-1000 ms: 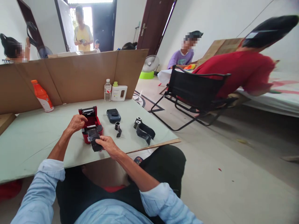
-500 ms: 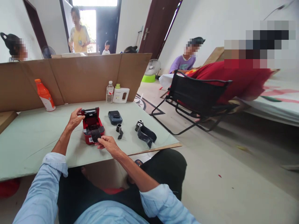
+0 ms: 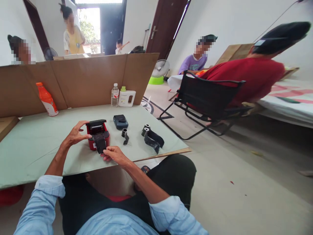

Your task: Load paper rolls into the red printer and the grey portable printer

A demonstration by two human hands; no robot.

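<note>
A small red and black label printer (image 3: pixel 106 138) stands on the table in front of me, its lid partly raised. A black strip (image 3: pixel 99 143) comes out over its front. My right hand (image 3: pixel 114 154) pinches the strip's lower end between thumb and fingers. At the printer's left side, my left hand (image 3: pixel 77 133) has its fingertips on the lid and its thumb against the body. Right of the printer lie a short roll of black strip (image 3: pixel 125 135) and a larger unrolled black strip (image 3: pixel 155 138) with rolled ends. A dark blue box-shaped device (image 3: pixel 120 122) lies behind them.
A cardboard panel (image 3: pixel 90 83) stands along the table's back. Before it are an orange bottle (image 3: pixel 47 99), a water bottle (image 3: pixel 114 95) and a white jug (image 3: pixel 127 98). To the right, a person in red sits in a black folding chair (image 3: pixel 205 94). Several other people are beyond.
The printer's lid has come down from upright to partly raised, with my left hand on it. The black strip now reaches further over the front, still in my right hand.
</note>
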